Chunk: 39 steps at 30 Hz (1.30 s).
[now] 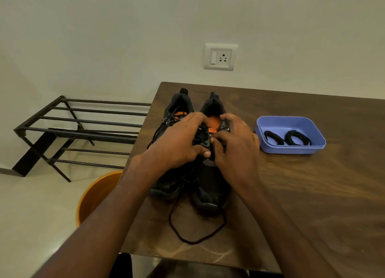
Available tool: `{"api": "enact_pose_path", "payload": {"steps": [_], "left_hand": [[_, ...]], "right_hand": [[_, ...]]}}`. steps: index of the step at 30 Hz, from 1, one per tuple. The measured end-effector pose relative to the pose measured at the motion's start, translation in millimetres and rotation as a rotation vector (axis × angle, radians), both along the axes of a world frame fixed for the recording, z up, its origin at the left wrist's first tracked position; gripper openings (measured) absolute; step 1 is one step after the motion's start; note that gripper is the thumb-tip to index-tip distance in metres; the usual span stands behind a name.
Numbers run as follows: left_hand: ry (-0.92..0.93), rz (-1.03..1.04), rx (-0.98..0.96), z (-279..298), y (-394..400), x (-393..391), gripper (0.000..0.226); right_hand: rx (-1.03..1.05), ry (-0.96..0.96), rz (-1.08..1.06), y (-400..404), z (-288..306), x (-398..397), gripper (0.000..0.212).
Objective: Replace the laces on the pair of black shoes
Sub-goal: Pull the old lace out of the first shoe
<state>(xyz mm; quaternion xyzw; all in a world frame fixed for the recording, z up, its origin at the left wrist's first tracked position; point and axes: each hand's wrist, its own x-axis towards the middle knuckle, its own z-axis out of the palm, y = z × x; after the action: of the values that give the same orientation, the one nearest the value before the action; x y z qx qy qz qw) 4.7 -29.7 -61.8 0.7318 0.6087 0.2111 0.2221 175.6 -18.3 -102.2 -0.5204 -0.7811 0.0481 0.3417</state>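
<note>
Nearest, a slack loop of old lace (195, 234) trails below the grip: soft, light, best pinched near an eyelet. The left hand (177, 144) holds the right-hand shoe (210, 173); the right hand (233, 146) pinches lace at its tongue. Beyond, right of the grip, a blue tray (312, 129) holds coiled laces (287, 138).

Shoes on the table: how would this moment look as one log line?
step: unlacing right shoe | left hand: holds it | right hand: pinches lace | blue tray: two lace bundles
</note>
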Motion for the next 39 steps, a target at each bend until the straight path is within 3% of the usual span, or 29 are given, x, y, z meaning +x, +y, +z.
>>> {"api": "enact_pose_path", "payload": {"steps": [4, 5, 7, 9, 11, 15, 18, 21, 25, 26, 28, 30, 33, 36, 39], "left_hand": [[-0.016, 0.006, -0.022, 0.7, 1.6, 0.1, 0.071], [-0.017, 0.007, -0.027, 0.9, 1.8, -0.3, 0.070], [-0.018, 0.007, -0.026, 0.3, 2.2, -0.7, 0.069], [-0.016, 0.006, -0.016, 0.2, 2.0, -0.8, 0.069], [-0.014, 0.000, -0.008, 0.6, 0.8, -0.3, 0.069], [-0.015, -0.006, 0.010, 0.6, -0.3, 0.0, 0.068], [-0.004, -0.012, 0.013, 0.9, 0.1, 0.7, 0.069], [0.008, -0.004, 0.007, 1.4, -0.4, 2.2, 0.070], [-0.019, 0.022, -0.023, 2.3, -0.3, 2.2, 0.071], [-0.025, 0.025, -0.028, 2.9, -0.1, 1.5, 0.071], [-0.030, 0.022, -0.036, 3.0, 0.3, 1.8, 0.071], [-0.031, 0.024, -0.037, 2.7, 0.4, 1.6, 0.071], [-0.032, 0.009, -0.023, 2.1, -0.4, 1.6, 0.069], [-0.036, 0.009, -0.020, 1.9, -1.0, 1.4, 0.070], [-0.053, 0.012, -0.035, 2.3, -0.4, 1.8, 0.071]], "right_hand": [[0.014, 0.482, -0.317, -2.0, 10.8, 14.6, 0.010], [0.031, 0.498, -0.382, -2.8, 12.6, 18.6, 0.011], [0.110, 0.282, -0.402, -3.2, 12.8, 21.9, 0.017], [0.095, 0.028, -0.282, -0.7, 8.6, 16.3, 0.034], [0.044, -0.104, -0.133, 1.3, 4.1, 6.0, 0.042], [-0.008, -0.112, -0.024, 9.3, 0.2, 3.7, 0.040], [-0.012, -0.119, 0.026, 12.3, -0.1, 7.9, 0.025], [0.045, 0.015, -0.025, 8.8, -0.9, 6.6, 0.007], [0.156, 0.613, -0.272, 8.9, 13.1, 22.4, 0.009], [0.175, 0.617, -0.328, 10.6, 16.3, 29.7, 0.012], [0.188, 0.363, -0.355, 11.1, 17.5, 40.7, 0.023], [0.169, 0.134, -0.237, 9.5, 14.7, 36.7, 0.040], [0.108, -0.083, -0.054, 7.5, 5.1, 11.6, 0.032], [0.029, -0.059, 0.002, 7.8, -3.5, -0.4, 0.012], [0.104, 0.181, -0.178, 6.1, 0.3, 8.0, 0.009]]}}
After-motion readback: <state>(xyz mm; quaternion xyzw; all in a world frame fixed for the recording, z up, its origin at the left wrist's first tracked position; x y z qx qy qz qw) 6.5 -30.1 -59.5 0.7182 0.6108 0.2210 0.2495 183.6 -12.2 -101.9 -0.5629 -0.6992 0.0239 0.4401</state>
